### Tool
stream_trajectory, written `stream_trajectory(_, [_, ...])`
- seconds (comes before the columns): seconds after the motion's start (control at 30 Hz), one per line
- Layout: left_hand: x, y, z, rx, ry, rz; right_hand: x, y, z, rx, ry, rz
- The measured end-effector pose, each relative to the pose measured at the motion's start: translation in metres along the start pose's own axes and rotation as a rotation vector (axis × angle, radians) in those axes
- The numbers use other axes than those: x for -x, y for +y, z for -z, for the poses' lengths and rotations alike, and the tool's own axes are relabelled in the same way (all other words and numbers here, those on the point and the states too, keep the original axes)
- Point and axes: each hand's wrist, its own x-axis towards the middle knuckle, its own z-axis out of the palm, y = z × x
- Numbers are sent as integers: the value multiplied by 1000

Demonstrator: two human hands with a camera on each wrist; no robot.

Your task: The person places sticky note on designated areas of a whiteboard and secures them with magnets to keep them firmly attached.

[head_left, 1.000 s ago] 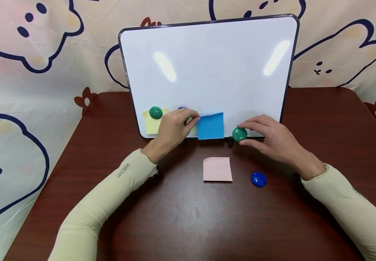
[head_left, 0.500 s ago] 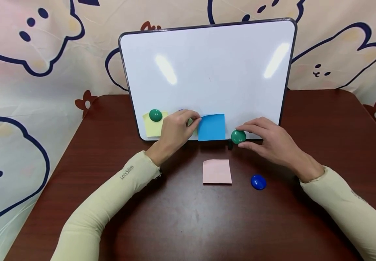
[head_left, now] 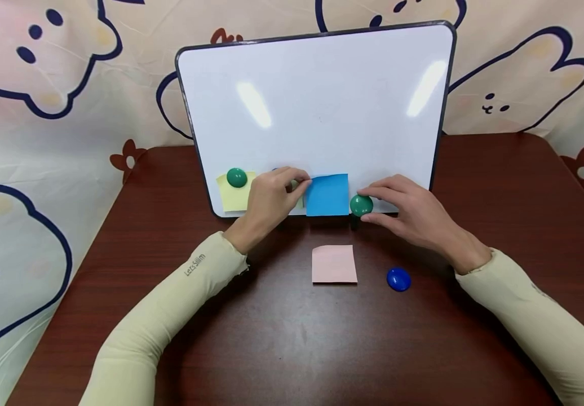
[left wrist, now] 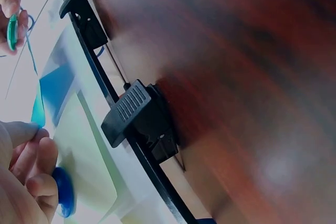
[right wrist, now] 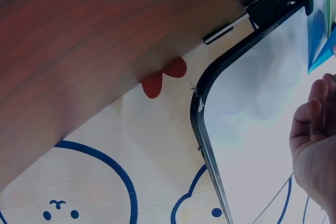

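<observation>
Blue note (head_left: pixel 327 195) hangs just right of the pinch, its upper left corner held by the left hand (head_left: pixel 274 194). Beyond it, the right hand (head_left: pixel 411 211) grips a green magnet (head_left: pixel 361 205). Advisable: flatten note against whiteboard (head_left: pixel 317 107) before seating magnet.

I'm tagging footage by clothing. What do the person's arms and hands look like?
The left hand and right hand are ungloved. The left sleeve and right sleeve are pale cream, long and close-fitting, ending at the wrists. Dark lettering on the left one seems to read "LetsSlim"; a faint mark on the right one is illegible.
</observation>
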Motion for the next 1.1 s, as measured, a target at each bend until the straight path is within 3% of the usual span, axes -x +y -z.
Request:
stream_trajectory(0.8, [-1,2,-3,-22,11,53,-10,0,-5,-29,9,1])
stream_trajectory(1.1, [-2,2,-3,-29,3,53,-15,-1,-8,-36,46,22])
